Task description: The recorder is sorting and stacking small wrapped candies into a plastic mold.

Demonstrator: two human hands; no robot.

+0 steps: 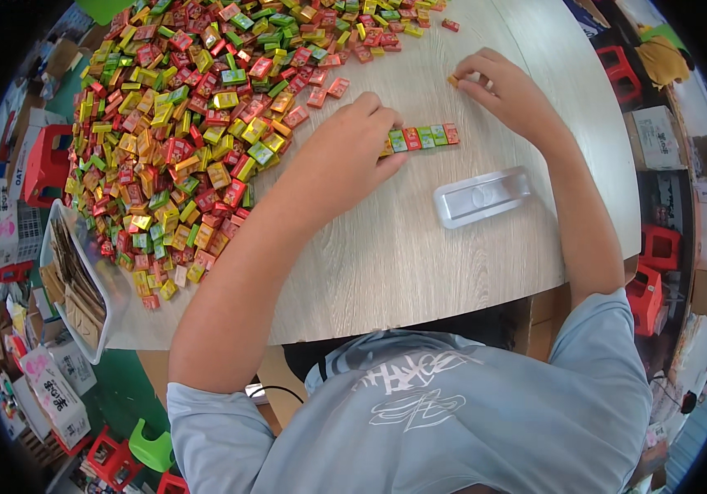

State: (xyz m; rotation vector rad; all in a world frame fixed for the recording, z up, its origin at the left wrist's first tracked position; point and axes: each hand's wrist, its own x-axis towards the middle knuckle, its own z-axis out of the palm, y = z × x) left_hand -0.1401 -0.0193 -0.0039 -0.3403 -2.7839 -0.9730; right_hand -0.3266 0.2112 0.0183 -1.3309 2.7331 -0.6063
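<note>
A short row of small wrapped packets, red, green and yellow, lies on the pale wooden table. At its left end, the thumb and fingers of my left hand close around a yellow packet, partly hidden by the hand. Beyond the row's right end, my right hand pinches a small orange packet between thumb and fingertips, just above the table. Nearer to me sits a clear plastic tray, apart from both hands. A large heap of similar packets spreads to the left of my left hand.
Beside the table's left edge stands a white bin holding flattened brown cardboard pieces. One loose red packet lies near the far side. Red stools and cardboard boxes stand around the table.
</note>
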